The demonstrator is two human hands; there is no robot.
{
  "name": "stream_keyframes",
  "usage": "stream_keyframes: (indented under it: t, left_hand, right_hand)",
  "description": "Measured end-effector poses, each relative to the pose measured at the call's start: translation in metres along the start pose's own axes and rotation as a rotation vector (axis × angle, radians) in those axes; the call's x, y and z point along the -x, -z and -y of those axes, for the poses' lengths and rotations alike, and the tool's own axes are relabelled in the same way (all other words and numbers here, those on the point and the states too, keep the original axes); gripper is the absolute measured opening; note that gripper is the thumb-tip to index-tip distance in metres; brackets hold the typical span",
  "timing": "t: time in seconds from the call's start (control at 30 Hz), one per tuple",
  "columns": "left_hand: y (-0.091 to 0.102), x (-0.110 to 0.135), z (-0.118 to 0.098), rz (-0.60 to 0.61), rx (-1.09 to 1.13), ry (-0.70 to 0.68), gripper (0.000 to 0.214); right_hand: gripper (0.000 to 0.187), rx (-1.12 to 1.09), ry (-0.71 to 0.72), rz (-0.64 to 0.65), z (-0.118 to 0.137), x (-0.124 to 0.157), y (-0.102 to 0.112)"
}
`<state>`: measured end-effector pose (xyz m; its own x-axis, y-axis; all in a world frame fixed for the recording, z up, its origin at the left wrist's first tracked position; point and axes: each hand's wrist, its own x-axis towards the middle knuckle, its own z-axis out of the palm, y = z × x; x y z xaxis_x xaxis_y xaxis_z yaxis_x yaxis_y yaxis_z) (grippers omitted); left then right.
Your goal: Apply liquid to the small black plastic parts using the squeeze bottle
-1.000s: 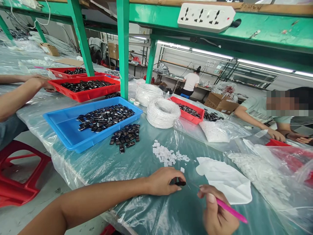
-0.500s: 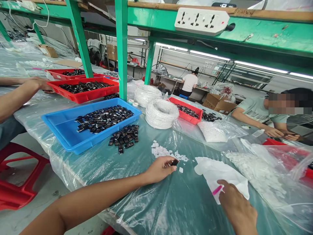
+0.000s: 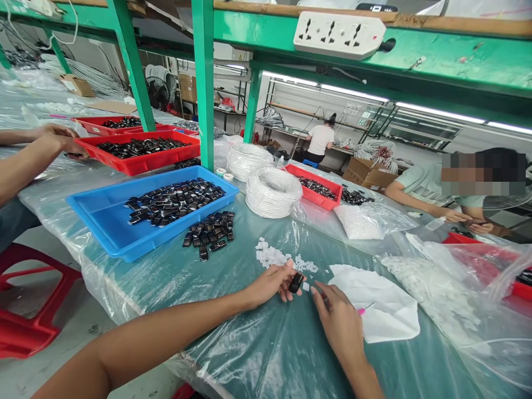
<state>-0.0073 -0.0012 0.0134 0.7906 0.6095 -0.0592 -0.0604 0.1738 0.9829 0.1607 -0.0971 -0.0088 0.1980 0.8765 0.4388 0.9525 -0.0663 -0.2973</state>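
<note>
In my left hand (image 3: 276,282) is a small black plastic case (image 3: 296,283), gripped between thumb and fingers above the plastic-covered table. A small white square piece (image 3: 306,286) lies just right of the case. My right hand (image 3: 337,316) reaches toward that piece, fingers apart and holding nothing that I can see. Beside the right hand, a small pink tool (image 3: 362,311) with a thin tip rests on a white sheet (image 3: 393,310). Beyond my left hand lies a pile of small white pieces (image 3: 270,255).
A blue tray (image 3: 95,208) of black cases stands at left, with loose black cases (image 3: 208,234) before it. Behind are red trays (image 3: 137,160) and a white cable coil (image 3: 273,192). Green shelf posts (image 3: 203,83) rise from the table. Co-workers sit left and right.
My right hand has let go of the pink tool, now on the white sheet, and moved left toward the white square piece. My left hand has turned, showing more of the black case.
</note>
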Motion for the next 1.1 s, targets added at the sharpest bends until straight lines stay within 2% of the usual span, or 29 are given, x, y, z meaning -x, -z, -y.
stream_keyframes:
  t: [0.17, 0.37, 0.47, 0.57, 0.73, 0.83, 0.97, 1.1]
  left_hand:
    - [0.000, -0.001, 0.004, 0.036, -0.010, -0.006, 0.077]
    - [-0.002, 0.000, 0.003, 0.052, -0.047, 0.002, 0.076]
    - [-0.002, 0.000, 0.005, 0.072, -0.089, -0.003, 0.065]
    - [0.000, 0.001, 0.008, 0.116, -0.121, -0.014, 0.051]
    - [0.002, -0.002, 0.016, 0.129, -0.094, -0.056, 0.049]
    - [0.002, -0.003, 0.020, 0.156, -0.102, -0.108, 0.042]
    - [0.001, 0.000, 0.018, 0.182, -0.212, -0.189, 0.031]
    - [-0.001, 0.004, 0.012, 0.121, -0.348, -0.213, 0.027]
  right_hand:
    - [0.032, -0.145, -0.024, 0.018, 0.002, -0.004, -0.012]
    - [0.022, -0.369, -0.087, 0.063, 0.005, -0.005, -0.009]
    - [0.020, -0.525, -0.145, 0.079, 0.006, -0.004, -0.008]
    - [0.021, -0.669, -0.197, 0.052, 0.008, -0.004, -0.006]
    - [0.022, -0.804, -0.294, -0.047, 0.009, -0.001, 0.000]
    - [0.024, -0.897, -0.367, -0.025, 0.012, 0.001, 0.003]
    - [0.022, -0.898, -0.387, 0.049, 0.016, 0.003, 0.006]
    - [0.019, -0.845, -0.359, 0.104, 0.017, 0.003, 0.009]
